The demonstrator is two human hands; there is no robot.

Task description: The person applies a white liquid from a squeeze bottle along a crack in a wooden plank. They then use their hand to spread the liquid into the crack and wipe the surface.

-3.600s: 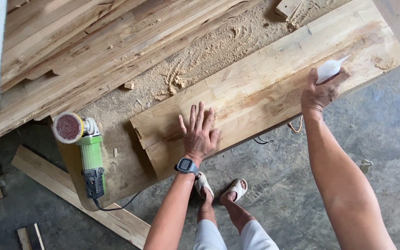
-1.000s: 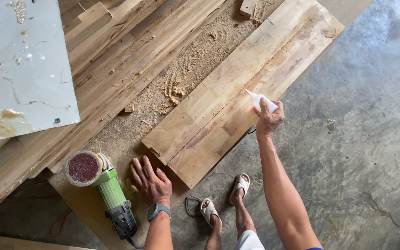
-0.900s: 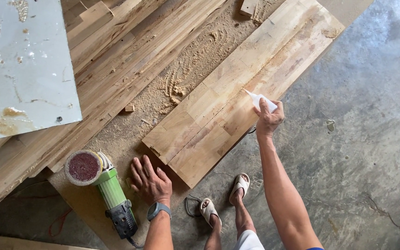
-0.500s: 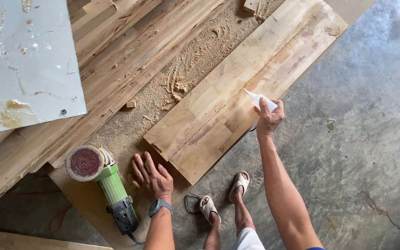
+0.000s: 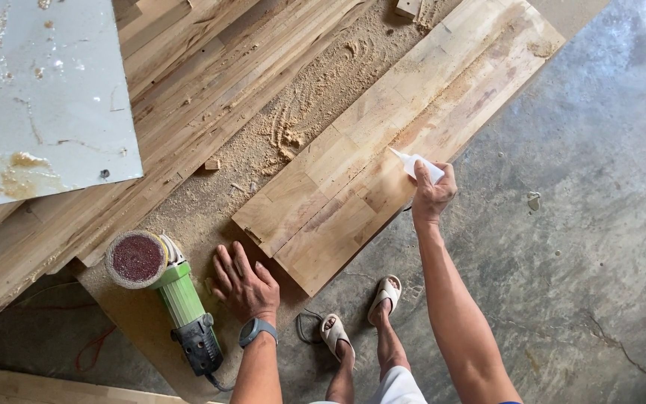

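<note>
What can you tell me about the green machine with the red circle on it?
The green grinder lies on its side on a dusty board, just left of the left hand, which does not hold it. It has a round dark red sanding disc facing up, a bright green plastic body, a black rear end and a dark cord trailing off.

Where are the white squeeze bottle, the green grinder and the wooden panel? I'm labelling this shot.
white squeeze bottle (image 5: 417,164): head view, on its body just above the right hand's fingers.
green grinder (image 5: 179,293): head view, on its green body.
wooden panel (image 5: 383,120): head view, on a bare part of its top face.
</note>
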